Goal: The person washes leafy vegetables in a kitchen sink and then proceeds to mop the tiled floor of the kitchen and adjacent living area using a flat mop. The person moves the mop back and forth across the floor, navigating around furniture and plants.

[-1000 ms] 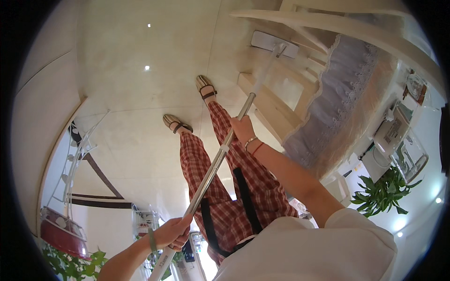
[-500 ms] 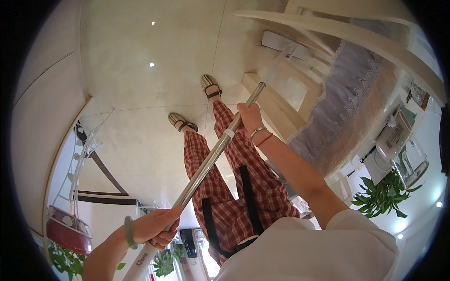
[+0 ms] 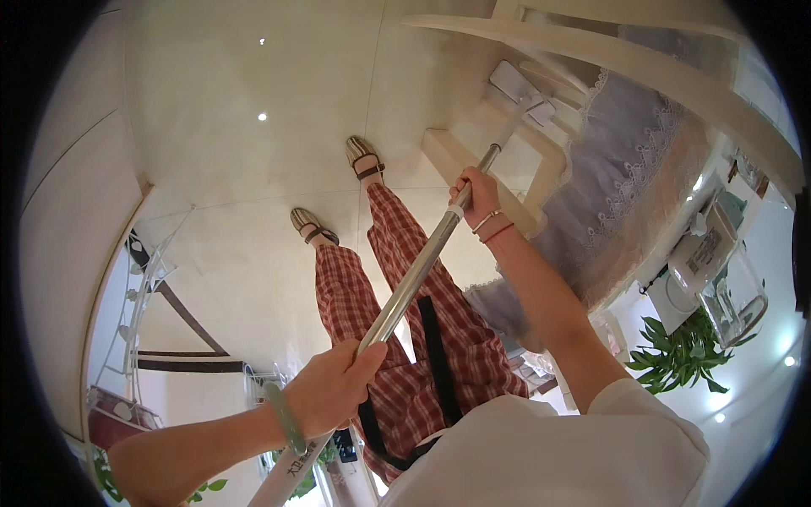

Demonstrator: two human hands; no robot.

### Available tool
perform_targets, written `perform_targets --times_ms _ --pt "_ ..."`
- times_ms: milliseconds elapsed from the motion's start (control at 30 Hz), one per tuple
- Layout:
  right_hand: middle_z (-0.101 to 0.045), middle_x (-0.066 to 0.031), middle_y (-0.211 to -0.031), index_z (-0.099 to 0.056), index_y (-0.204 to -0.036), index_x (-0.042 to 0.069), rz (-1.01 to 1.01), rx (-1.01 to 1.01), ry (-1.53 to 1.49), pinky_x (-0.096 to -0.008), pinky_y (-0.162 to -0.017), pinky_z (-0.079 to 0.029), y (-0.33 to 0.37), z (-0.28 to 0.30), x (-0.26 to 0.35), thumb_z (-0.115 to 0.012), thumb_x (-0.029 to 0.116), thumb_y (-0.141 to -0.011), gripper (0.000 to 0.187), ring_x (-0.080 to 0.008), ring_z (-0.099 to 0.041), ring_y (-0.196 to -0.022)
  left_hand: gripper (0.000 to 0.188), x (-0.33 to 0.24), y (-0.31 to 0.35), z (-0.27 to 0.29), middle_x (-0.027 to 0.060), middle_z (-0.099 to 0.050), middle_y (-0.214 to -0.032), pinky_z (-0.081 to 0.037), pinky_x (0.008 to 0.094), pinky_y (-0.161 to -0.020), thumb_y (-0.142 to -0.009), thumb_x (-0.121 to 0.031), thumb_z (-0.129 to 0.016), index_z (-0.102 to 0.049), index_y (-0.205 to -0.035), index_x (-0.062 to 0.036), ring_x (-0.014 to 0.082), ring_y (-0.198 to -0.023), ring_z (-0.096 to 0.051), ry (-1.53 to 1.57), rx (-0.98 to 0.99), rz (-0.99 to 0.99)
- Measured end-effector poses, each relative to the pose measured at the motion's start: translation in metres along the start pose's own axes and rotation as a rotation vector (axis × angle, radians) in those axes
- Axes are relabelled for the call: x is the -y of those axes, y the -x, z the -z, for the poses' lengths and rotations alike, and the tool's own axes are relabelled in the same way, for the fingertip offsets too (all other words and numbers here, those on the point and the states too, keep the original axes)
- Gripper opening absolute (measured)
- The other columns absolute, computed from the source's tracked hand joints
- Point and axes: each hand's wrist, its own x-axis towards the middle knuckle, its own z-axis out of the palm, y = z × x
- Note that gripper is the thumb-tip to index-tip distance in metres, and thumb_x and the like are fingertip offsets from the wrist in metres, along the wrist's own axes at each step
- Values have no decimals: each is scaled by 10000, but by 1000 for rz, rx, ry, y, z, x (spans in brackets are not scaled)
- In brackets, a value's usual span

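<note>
Both my hands grip the long silver pole of a flat mop (image 3: 414, 275), which slants from the lower left to the upper right. My left hand (image 3: 334, 384), with a green bangle at the wrist, is wrapped round the thicker lower part beside a white grip. Higher up the pole, my right hand (image 3: 479, 196) is closed just beyond a white collar; a bracelet and a red string circle that wrist. The white flat mop head (image 3: 521, 87) is on the floor among the pale wooden legs and bars at the upper right, slightly blurred.
A curved wooden chair part (image 3: 625, 63) and a table with a grey lace-edged cloth (image 3: 608, 160) border the right. Pale tiled floor (image 3: 253, 152) spreads ahead of my feet (image 3: 338, 190). A white wire stand (image 3: 139, 296) is at the left, a plant (image 3: 684, 351) at the right.
The mop head has shifted a little right and turned to a steeper angle. My left hand has moved up and right with the pole; my right hand has moved slightly right.
</note>
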Motion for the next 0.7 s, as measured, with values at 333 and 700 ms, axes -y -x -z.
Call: perform_targets --times_ms 333,700 --pt "-424 -53 -508 -390 -578 76 -43 57 82 -348 -365 -405 56 -28 -44 -497 80 -777 226 -195 -442 -406 283 81 20 -22 -50 -293 -573 -210 231 -394 -979 -322 -433 -400 -809 -99 47 -445 -236 573 67 86" --pt "-493 -81 -514 -457 -698 31 51 47 357 -337 -325 -425 96 -44 -121 -494 78 -792 111 -200 -492 -366 254 203 2 -41 -45 -309 -581 -201 220 -404 -985 -318 -417 -443 -869 -93 47 -452 -247 794 116 27"
